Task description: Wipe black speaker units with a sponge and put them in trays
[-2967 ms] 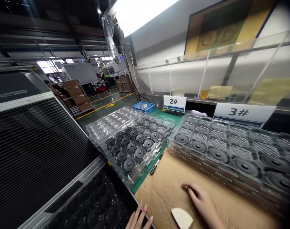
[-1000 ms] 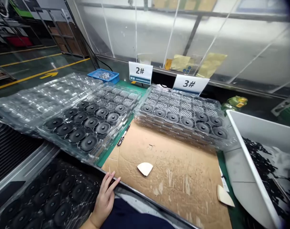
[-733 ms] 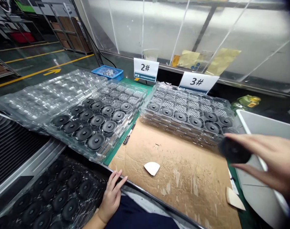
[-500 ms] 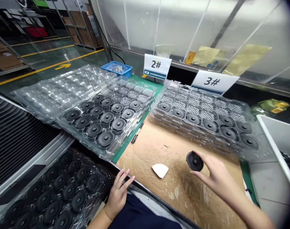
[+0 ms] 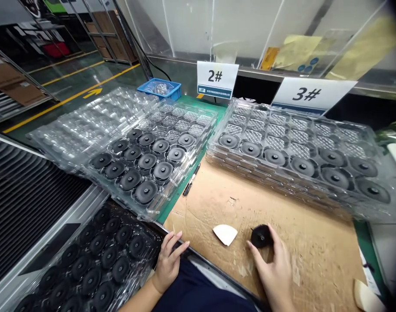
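Between the thumb and fingers of my right hand (image 5: 276,268) is a round black disc-shaped part (image 5: 261,236) with a small hub at its centre. It is over the brown cardboard sheet (image 5: 214,203); whether it touches the sheet I cannot tell. A white wedge-shaped pad (image 5: 225,234) lies on the cardboard to the left of the disc. My left hand (image 5: 170,260) rests at the table's front edge, its fingers stretched out and holding nothing.
Clear trays of black discs stand at the back left (image 5: 145,161) and back right (image 5: 276,156). Another disc-filled tray (image 5: 96,260) is at lower left. A black pen (image 5: 191,180) lies by the cardboard. A blue bin (image 5: 160,89) and signs marked 2# (image 5: 217,80) and 3# (image 5: 311,93) stand behind.
My right hand has brought the black disc left and down, nearer the white pad. My left hand stays at the table edge. The view has shifted slightly.
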### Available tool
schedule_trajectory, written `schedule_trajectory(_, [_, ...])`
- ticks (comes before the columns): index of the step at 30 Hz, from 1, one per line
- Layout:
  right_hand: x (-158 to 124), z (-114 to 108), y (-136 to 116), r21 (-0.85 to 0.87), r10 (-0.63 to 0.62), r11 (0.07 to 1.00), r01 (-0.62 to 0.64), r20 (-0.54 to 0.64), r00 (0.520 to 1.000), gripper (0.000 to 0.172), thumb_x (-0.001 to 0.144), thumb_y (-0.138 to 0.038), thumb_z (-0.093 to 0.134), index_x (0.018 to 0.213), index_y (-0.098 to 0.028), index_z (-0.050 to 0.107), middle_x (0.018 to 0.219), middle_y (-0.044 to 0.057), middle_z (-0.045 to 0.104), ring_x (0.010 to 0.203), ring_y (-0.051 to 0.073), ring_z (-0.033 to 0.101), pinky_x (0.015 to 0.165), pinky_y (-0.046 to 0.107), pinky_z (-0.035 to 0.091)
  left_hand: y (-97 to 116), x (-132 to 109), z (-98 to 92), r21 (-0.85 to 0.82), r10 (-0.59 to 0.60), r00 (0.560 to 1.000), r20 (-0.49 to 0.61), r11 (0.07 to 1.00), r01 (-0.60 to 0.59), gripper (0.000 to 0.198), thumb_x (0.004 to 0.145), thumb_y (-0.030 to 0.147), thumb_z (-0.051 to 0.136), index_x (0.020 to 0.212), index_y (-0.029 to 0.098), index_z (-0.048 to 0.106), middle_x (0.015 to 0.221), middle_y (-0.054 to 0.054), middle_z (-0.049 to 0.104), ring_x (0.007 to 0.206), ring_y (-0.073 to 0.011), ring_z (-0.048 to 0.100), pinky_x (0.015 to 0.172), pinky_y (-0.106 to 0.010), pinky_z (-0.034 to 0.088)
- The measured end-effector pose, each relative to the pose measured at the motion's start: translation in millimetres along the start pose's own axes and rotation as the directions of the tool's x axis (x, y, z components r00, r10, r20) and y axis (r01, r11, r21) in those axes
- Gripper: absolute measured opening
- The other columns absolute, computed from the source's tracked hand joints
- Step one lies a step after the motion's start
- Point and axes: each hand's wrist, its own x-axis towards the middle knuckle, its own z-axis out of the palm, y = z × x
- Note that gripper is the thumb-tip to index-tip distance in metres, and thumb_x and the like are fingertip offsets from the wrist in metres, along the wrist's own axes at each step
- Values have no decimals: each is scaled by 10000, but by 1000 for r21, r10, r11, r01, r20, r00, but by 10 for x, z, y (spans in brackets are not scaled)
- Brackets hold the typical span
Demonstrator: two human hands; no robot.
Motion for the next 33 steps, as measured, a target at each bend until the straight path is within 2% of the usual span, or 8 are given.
schedule_trajectory(3, [15, 13, 13, -32, -62, 998, 62, 9, 998, 676, 777, -573, 525, 1298, -157, 416, 1166, 154, 541, 1066, 306, 500, 923, 449, 367, 38, 12, -6, 17, -18, 1000, -1, 1000, 18, 549, 777, -57, 394, 1176, 296, 527, 1253, -44, 490, 1263, -238, 353, 956, -413, 454])
schedule_trajectory(13, [39, 2, 27, -58, -111, 992, 112, 28, 993, 643, 803, -590, 471, 1279, -160, 428, 1128, 147, 559, 1023, 295, 519, 891, 428, 378, 114, 21, -15, 67, -34, 999, 8, 997, 34, 502, 769, -73, 383, 1137, 240, 518, 1261, -66, 454, 1279, -248, 315, 984, -440, 420])
schedule_trajectory(18, [36, -9, 35, -72, -127, 989, 129, 27, 992, 612, 819, -581, 446, 1270, -169, 434, 1117, 133, 570, 1016, 287, 523, 883, 417, 373, 128, 4, 10, 93, -30, 999, 25, 995, 27, 519, 771, -73, 375, 1176, 233, 483, 1281, -82, 429, 1302, -264, 279, 992, -469, 404])
schedule_trajectory(22, [25, -4, 62, -64, -142, 988, 142, -3, 990, 597, 815, -576, 458, 1257, -174, 448, 1110, 119, 576, 1006, 274, 529, 881, 408, 372, 157, 3, -40, 120, -29, 995, 97, 993, 17, 581, 780, -75, 367, 1263, 245, 405, 1317, -101, 393, 1323, -264, 242, 999, -490, 389])
schedule_trajectory(28, [19, -2, 77, -47, -162, 986, 162, 7, 987, 571, 824, -537, 470, 1269, -181, 434, 1122, 114, 569, 1023, 266, 521, 881, 397, 376, 147, 32, -301, 200, 15, 948, 319, 976, -83, 664, 770, -61, 364, 1352, 259, 345, 1408, -90, 376, 1340, -258, 249, 1003, -426, 395])
schedule_trajectory(33, [29, -16, 61, -39, -172, 984, 173, 14, 985, 557, 828, -519, 471, 1268, -180, 433, 1131, 115, 568, 1032, 268, 517, 889, 409, 370, 176, 24, -396, 308, -3, 931, 364, 944, -117, 711, 770, -56, 349, 1397, 258, 235, 1434, -105, 345, 1335, -268, 262, 1046, -524, 289])
